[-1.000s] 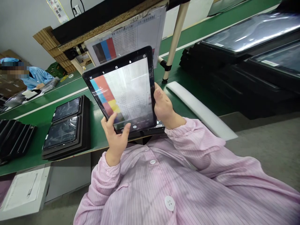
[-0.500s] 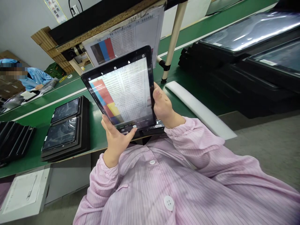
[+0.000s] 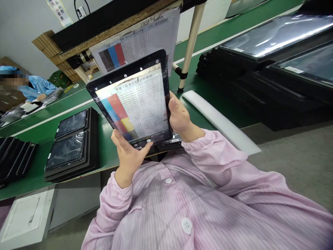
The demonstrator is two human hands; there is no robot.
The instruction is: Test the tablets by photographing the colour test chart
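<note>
A black-framed tablet (image 3: 137,104) is held up and tilted in front of me, its lit screen showing a camera picture of a printed chart. My left hand (image 3: 127,152) grips the tablet's lower left corner, its thumb at the shutter button along the bottom edge. Around the right edge closes my right hand (image 3: 179,116); its fingers behind the tablet are hidden. Beyond the tablet, the printed chart (image 3: 135,45) with colour blocks and rows of text hangs from a shelf. Under the tablet, part of another device (image 3: 175,139) shows at the table edge.
Stacked trays with two tablets (image 3: 69,146) stand left on the green table (image 3: 109,156). Large dark panels (image 3: 281,38) are piled at right. A white foam strip (image 3: 221,121) overhangs the edge. A pole (image 3: 191,45) supports the shelf. A co-worker (image 3: 39,86) sits far left.
The picture on the tablet's screen has shifted, and the chart's heading line now shows at its top. The tablet and both hands have moved very slightly left; the grip is the same.
</note>
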